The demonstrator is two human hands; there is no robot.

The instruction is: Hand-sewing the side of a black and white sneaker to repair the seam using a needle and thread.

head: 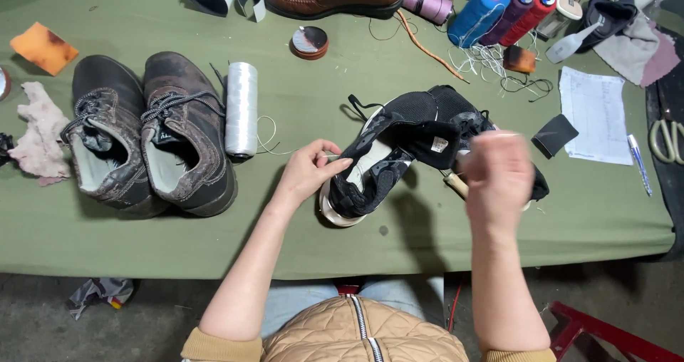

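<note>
Two hands, left (308, 171) pinching thread, right (499, 171) blurred, perhaps gripping a wooden-handled tool, one black sneaker (399, 148)

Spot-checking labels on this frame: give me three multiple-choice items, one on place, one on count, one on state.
1. Where does the white thread spool lie?
A. right of the brown boots
B. on the paper sheet
C. inside the sneaker

2. How many brown boots stand together?
A. one
B. two
C. four

3. The left hand is:
A. flat on the table
B. pinching thread beside the black sneaker
C. holding scissors

A: spool lies next to the right boot. B: a pair shows. B: fingertips pinch white thread at the sneaker.
</note>
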